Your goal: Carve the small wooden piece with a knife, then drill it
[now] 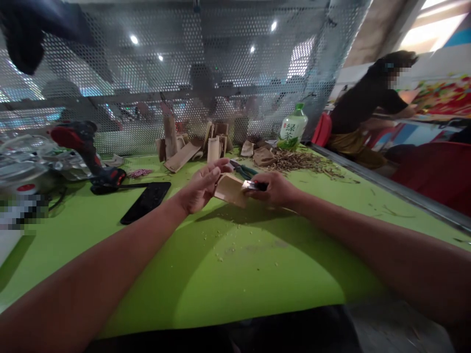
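In the head view, my left hand (203, 188) grips the left edge of a thin, tan, slightly curved piece (230, 189) that looks like wood or bamboo. My right hand (274, 189) is closed around a utility knife (253, 185) with a dark handle. Its metal front end lies against the right side of the tan piece, which is a little blurred there. Both hands are above the green tabletop (228, 294). Pale crumbs (220, 257) are scattered under them. Just behind the piece lie pliers (245, 170) with green handles.
A black phone (146, 202) and a red-and-black power drill (86, 154) are at left. Behind stand several similar tan pieces (184, 156), a green tea bottle (293, 127) and a pile of brown scraps (298, 162). A perforated metal screen (228, 44) closes the back. A person (362, 103) sits at right.
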A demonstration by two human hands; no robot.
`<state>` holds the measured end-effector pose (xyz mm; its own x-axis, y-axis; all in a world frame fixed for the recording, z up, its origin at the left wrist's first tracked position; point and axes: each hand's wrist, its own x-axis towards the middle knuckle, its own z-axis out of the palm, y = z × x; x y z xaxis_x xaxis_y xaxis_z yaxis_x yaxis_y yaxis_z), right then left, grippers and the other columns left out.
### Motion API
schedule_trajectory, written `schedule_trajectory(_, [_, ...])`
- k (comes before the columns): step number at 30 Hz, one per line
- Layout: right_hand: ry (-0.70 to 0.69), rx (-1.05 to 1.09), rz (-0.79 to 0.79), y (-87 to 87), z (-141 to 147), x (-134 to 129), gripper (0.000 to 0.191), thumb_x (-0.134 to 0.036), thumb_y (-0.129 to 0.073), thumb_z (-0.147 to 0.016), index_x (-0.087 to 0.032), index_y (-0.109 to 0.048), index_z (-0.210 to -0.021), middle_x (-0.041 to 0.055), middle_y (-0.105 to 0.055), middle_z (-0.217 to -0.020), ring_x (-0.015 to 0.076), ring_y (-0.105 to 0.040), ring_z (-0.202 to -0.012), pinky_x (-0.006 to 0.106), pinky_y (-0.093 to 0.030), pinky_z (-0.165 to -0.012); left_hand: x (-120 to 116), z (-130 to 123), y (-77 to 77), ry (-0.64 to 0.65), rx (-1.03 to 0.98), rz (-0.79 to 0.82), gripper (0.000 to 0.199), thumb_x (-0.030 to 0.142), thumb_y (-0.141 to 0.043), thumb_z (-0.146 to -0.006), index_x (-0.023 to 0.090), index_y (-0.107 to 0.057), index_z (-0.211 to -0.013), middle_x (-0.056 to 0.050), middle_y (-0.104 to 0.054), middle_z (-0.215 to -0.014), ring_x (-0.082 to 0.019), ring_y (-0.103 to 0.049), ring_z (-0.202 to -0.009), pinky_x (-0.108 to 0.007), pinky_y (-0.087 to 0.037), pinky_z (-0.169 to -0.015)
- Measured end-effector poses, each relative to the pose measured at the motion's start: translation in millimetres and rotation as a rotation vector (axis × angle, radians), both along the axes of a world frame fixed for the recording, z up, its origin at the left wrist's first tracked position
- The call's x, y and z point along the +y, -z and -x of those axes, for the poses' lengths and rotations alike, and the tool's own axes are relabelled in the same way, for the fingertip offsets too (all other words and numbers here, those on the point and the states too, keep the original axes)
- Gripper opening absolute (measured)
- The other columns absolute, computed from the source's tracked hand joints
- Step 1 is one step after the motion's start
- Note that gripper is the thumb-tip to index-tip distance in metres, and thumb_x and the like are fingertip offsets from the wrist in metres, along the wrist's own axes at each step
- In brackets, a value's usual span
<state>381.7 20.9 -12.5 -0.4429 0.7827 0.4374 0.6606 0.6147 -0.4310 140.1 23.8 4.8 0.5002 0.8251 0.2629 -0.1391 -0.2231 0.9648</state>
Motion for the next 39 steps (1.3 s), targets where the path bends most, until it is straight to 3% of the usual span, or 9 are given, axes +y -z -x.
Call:
schedule_trajectory(3, [0.021, 0.082, 0.013, -1.1, -2, 4, 0.030, -0.045, -0.065, -0.077, -0.018, -0.058, -0.066, -0.0016, -0.053, -0.060, 0.0103, -0.040, -0.054, 0.026, -0.025, -0.053, -3, 3, -2.2, 0.011, 0.145, -0.102, 0.075, 0.061, -0.064, -0.079, 0.028, -0.042, -0.143, -0.012, -0.055, -0.133, -0.023, -0.058, -0.112, -0.031, -0.051, -0.085])
schedule_trajectory(7, [0.042, 0.088, 0.026, -2.7, -1, 4, 0.033, -0.046, -0.065, -0.076, -0.018, -0.055, -0.062, -0.0029, -0.050, -0.057, 0.0099, -0.038, -0.054, 0.025, -0.024, -0.052, 0, 1, 1.9, -0.040, 0.295, -0.175, 0.068, 0.054, -0.061, -0.084, 0.027, -0.041, -0.143, -0.012, -0.062, -0.121, -0.021, -0.061, -0.106, -0.030, -0.050, -0.083])
schedule_trajectory(11, [0.101, -0.030, -0.002, -2.2, 0, 4, 0.033, -0.046, -0.063, -0.078, -0.018, -0.054, -0.061, -0.0019, -0.051, -0.058, 0.0108, -0.041, -0.056, 0.025, -0.024, -0.053, 6, 0, 5.8, -0.218, 0.469, -0.292, 0.030, 0.040, -0.059, -0.085, 0.014, -0.066, -0.097, -0.007, -0.065, -0.086, -0.016, -0.058, -0.078, -0.026, -0.045, -0.067])
schedule_trajectory(15, [0.283, -0.203, 0.026, -5.4, 1, 2, 0.034, -0.054, -0.064, -0.078, -0.020, -0.065, -0.079, 0.0006, -0.060, -0.067, 0.0132, -0.047, -0.058, 0.025, -0.025, -0.054, -2, 0, 0.9, -0.417, 0.731, -0.596, 0.024, 0.033, -0.058, -0.083, 0.014, -0.060, -0.068, 0.000, -0.052, -0.062, -0.012, -0.046, -0.060, -0.025, -0.035, -0.056])
schedule_trajectory(18, [0.355, -0.263, 0.012, -12.0, 5, -6, 0.045, -0.064, -0.055, -0.083, -0.022, -0.067, -0.096, 0.0033, -0.066, -0.078, 0.0155, -0.051, -0.063, 0.026, -0.025, -0.056, -8, 1, -5.2, -0.490, 0.771, -0.721, 0.024, 0.030, -0.053, -0.085, 0.014, -0.063, -0.072, -0.002, -0.056, -0.063, -0.013, -0.048, -0.060, -0.026, -0.037, -0.057])
schedule_trajectory(22, [0.336, -0.363, -0.104, -18.1, 15, -20, 0.048, -0.053, -0.029, -0.100, -0.020, -0.064, -0.099, 0.0064, -0.066, -0.082, 0.0157, -0.049, -0.063, 0.027, -0.024, -0.057, -6, 2, -9.5, -0.551, 0.800, -0.732, 0.027, 0.025, -0.048, -0.087, 0.011, -0.071, -0.087, -0.010, -0.068, -0.079, -0.019, -0.060, -0.075, -0.029, -0.045, -0.071])
schedule_trajectory(27, [0.266, -0.480, -0.082, -13.7, 24, -25, 0.039, -0.045, -0.034, -0.100, -0.020, -0.063, -0.091, 0.0052, -0.064, -0.074, 0.0124, -0.041, -0.053, 0.028, -0.020, -0.053, -6, -1, -8.9, -0.578, 0.800, -0.702, 0.035, 0.024, -0.044, -0.088, 0.008, -0.071, -0.105, -0.012, -0.071, -0.085, -0.020, -0.063, -0.076, -0.029, -0.048, -0.072])
schedule_trajectory(33, [0.288, -0.470, -0.102, -8.9, 25, -20, 0.039, -0.043, -0.035, -0.100, -0.021, -0.064, -0.087, 0.0044, -0.064, -0.070, 0.0116, -0.040, -0.049, 0.028, -0.019, -0.052, -8, -7, -8.2, -0.570, 0.801, -0.707, 0.035, 0.025, -0.044, -0.089, 0.008, -0.071, -0.104, -0.013, -0.072, -0.088, -0.021, -0.064, -0.079, -0.030, -0.049, -0.076])
schedule_trajectory(39, [0.271, -0.477, -0.138, -9.1, 28, -23, 0.041, -0.040, -0.032, -0.101, -0.021, -0.067, -0.098, 0.0067, -0.068, -0.084, 0.0133, -0.045, -0.057, 0.028, -0.019, -0.053, -5, -8, -6.1, -0.567, 0.797, -0.729, 0.030, 0.023, -0.045, -0.087, 0.010, -0.070, -0.098, -0.012, -0.070, -0.086, -0.020, -0.064, -0.081, -0.028, -0.048, -0.076])
